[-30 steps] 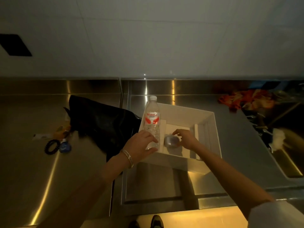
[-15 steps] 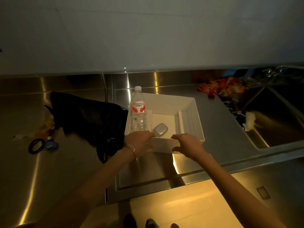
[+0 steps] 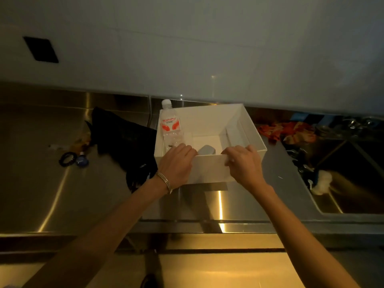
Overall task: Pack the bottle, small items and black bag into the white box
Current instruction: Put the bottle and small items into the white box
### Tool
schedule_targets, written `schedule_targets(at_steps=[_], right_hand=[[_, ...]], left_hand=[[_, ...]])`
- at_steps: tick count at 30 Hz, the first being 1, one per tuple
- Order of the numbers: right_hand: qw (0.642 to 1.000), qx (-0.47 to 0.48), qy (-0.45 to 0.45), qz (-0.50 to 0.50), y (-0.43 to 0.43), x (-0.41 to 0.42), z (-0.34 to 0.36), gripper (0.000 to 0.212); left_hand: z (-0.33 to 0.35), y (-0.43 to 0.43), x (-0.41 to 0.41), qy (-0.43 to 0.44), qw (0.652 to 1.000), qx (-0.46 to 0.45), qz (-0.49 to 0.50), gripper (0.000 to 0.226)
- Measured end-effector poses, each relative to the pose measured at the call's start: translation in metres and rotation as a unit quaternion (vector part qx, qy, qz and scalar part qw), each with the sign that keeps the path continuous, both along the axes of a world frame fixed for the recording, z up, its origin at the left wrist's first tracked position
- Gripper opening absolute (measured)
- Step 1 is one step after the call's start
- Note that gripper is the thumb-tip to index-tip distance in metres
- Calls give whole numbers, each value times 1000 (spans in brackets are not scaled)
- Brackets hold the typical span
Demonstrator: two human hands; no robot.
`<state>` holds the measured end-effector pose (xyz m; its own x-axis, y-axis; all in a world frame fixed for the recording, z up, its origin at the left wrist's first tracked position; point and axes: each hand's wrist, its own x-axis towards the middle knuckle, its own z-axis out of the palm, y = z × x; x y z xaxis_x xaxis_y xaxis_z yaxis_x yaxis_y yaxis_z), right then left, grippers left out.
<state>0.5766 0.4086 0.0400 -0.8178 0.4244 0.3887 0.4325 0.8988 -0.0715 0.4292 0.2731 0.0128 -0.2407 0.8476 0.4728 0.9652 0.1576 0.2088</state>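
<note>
The white box stands open on the steel counter. A clear water bottle with a red label stands upright in its left part, and a small grey case lies on its floor. My left hand rests over the near left rim by the bottle's base. My right hand grips the near wall of the box, thumb over the rim. The black bag lies crumpled on the counter, touching the box's left side. A black hair tie and a small blue item lie further left.
A sink with a cloth and scrubber is sunk into the counter at right. An orange-red cloth lies behind it. Yellowish small items sit left of the bag. The counter's front edge runs below my forearms.
My right hand left the grey case inside the box and took hold of the near wall. My left hand slid from the bottle's side to the near rim. The view shifted.
</note>
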Motion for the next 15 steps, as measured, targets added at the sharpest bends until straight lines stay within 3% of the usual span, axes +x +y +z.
schedule_targets(at_steps=[6,15], right_hand=[[990,-14,117,77,-31,-19,39,25],[978,-42,109,171,-119,-99,29,30]], left_hand=[[44,-42,-9,50,994,62,71,23],[36,-160,-55,24,972,35,232,20]])
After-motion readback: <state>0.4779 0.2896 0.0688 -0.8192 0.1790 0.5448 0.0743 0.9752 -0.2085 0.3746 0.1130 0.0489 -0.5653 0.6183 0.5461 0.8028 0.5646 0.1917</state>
